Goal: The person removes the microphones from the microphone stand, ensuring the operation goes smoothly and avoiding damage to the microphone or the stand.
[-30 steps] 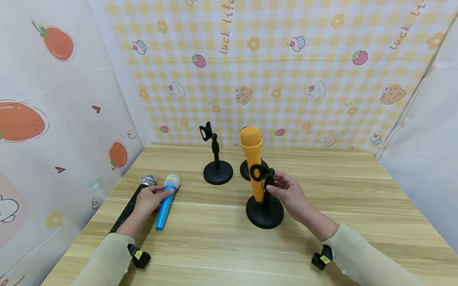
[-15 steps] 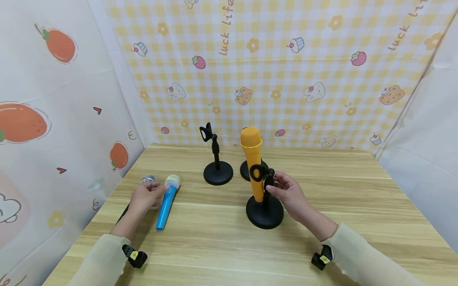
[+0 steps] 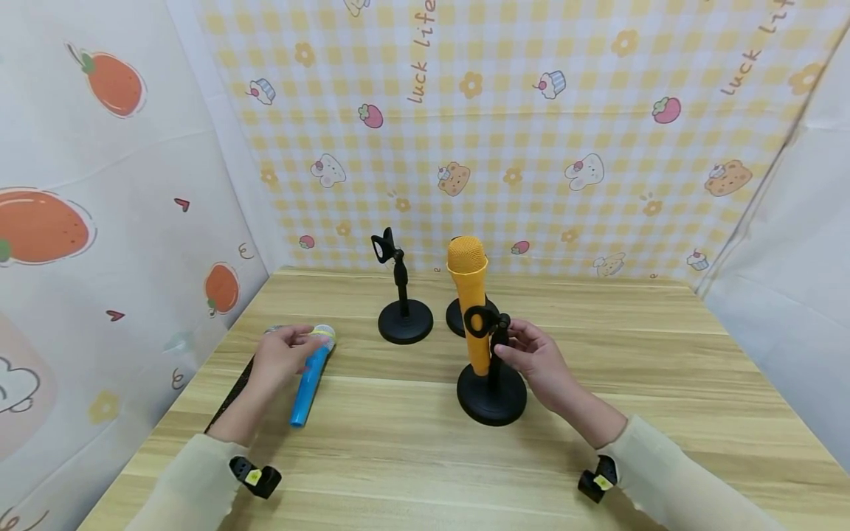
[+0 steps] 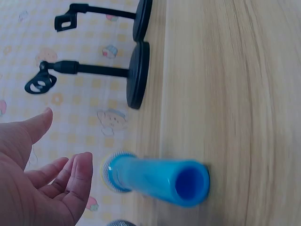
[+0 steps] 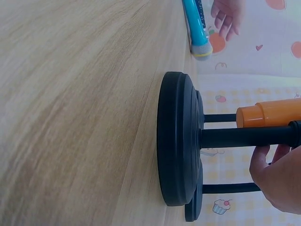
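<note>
Right hand (image 3: 541,361): thumb and fingers pinch the post of the front stand (image 3: 491,402), which stands upright on the tabletop (image 3: 372,464). The orange microphone (image 3: 467,258) sits in that stand's clip, head up and slightly tilted, its lower end clear of the base in the right wrist view.

Left hand (image 3: 275,360): above the blue microphone (image 3: 307,391), thumb and fingers apart, holding nothing; the wrist views show a gap between them and it. The blue microphone lies on the tabletop, head away from me, with the black microphone (image 3: 232,394) beside it, partly hidden by my hand and forearm. Behind are the left rear stand (image 3: 405,324) and the right rear stand (image 3: 458,318), both clips vacant in the left wrist view.

Step, as I judge it: orange one seated, stand being steadied, blue one the likely pick. Next move should need the left fingers lowered round the blue body, below the head, without nudging the black one. Mounting it would probably require my right hand free to brace a rear stand.
</note>
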Demonstrator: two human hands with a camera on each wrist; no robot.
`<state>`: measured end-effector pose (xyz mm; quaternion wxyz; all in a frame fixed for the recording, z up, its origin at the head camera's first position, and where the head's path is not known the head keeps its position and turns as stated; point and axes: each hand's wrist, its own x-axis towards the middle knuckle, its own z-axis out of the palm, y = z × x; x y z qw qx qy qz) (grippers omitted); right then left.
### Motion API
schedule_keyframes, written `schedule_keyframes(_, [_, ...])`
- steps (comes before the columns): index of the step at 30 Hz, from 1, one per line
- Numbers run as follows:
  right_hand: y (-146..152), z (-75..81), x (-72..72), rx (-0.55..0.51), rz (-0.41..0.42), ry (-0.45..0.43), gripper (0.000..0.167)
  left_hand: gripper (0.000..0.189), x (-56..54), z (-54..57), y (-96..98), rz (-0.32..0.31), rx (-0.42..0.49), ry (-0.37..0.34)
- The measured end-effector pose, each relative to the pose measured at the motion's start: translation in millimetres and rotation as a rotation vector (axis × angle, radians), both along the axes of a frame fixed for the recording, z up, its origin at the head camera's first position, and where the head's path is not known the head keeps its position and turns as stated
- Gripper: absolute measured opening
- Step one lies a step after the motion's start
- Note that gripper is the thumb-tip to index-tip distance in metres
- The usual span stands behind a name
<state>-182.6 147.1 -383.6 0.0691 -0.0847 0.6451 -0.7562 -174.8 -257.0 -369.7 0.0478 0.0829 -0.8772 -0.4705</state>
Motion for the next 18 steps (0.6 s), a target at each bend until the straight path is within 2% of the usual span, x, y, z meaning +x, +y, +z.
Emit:
schedule_keyframes(7, [0,-1.3,-0.3,-0.013,0.009,0.003,0.026,0.059,-2.6,5.1,16.3,-0.031,0.046,0.009])
schedule_keyframes(14, [-1,-0.9,-0.7,-0.013,0.012,0.0,0.025,0.057,-4.8,15.1,36.2,-0.064,0.076,0.015])
schedule_keyframes(18, [-1,-0.5,-0.8,-0.006,0.009,-0.004,0.025,0.055,-5.9,20.0,48.3,-0.105,0.124,0.005])
